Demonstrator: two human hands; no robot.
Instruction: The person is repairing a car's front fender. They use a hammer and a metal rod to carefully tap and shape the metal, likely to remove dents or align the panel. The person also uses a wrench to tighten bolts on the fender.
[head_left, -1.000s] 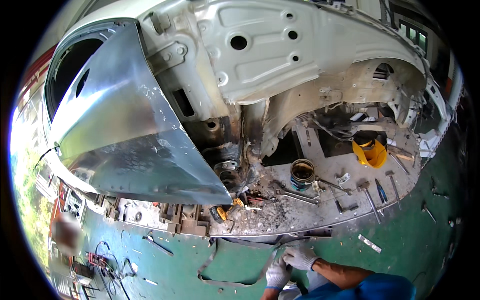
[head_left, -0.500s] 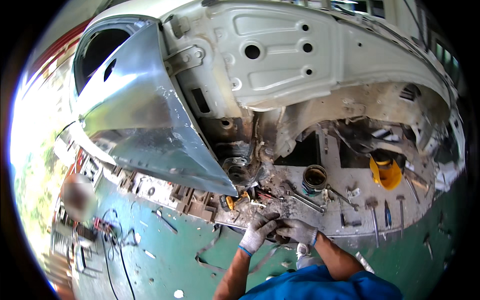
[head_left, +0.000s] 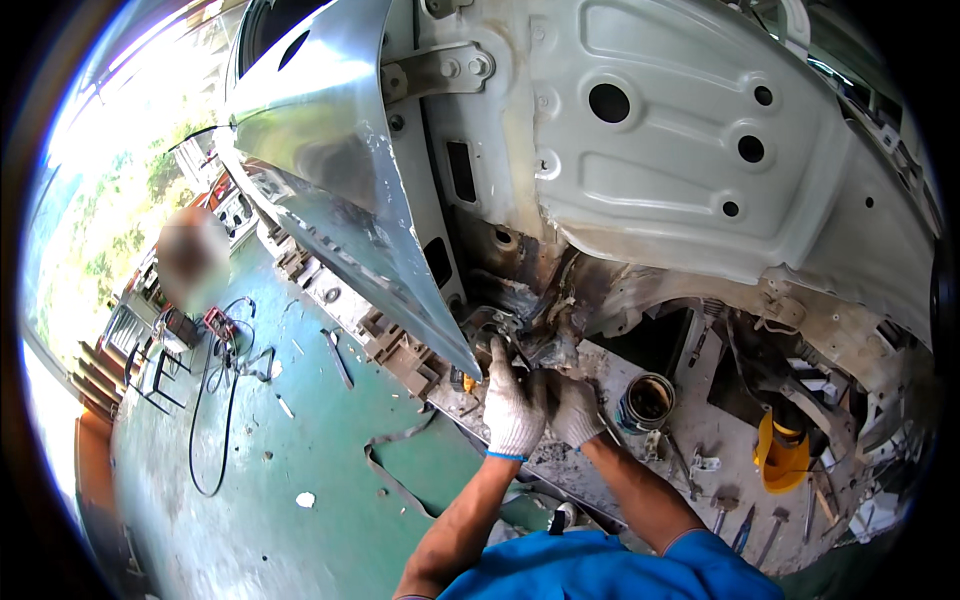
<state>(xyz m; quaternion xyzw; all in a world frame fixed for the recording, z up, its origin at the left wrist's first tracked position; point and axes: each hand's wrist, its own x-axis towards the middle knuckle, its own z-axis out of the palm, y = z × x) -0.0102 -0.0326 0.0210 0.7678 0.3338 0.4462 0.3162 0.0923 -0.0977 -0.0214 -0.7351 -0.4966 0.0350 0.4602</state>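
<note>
My left hand point(head_left: 513, 405), in a pale knit glove, reaches into the rusty sill area point(head_left: 545, 300) at the lower tip of the silver door panel point(head_left: 330, 140), its index finger pointing up toward a small metal bracket point(head_left: 500, 325). My right hand point(head_left: 572, 408), also gloved, is closed just to its right, knuckles toward me. Both seem to grip something dark between them that I cannot make out; fingertips are partly hidden. A yellow-and-black power tool point(head_left: 462, 381) lies by my left hand. A can point(head_left: 645, 402) of dark contents stands to the right of my right hand.
The white body panel point(head_left: 680, 190) fills the upper right. The platform point(head_left: 630, 470) holds a yellow helmet point(head_left: 780, 460), hammers and pliers point(head_left: 742, 530). On the green floor point(head_left: 260, 450) lie straps point(head_left: 390, 475) and hoses point(head_left: 205, 400). A blurred shape point(head_left: 193, 255) is at left.
Both hands have moved up from low over the floor, past the platform's edge, to the sill below the door panel. The view has turned and moved closer, bringing more floor at left.
</note>
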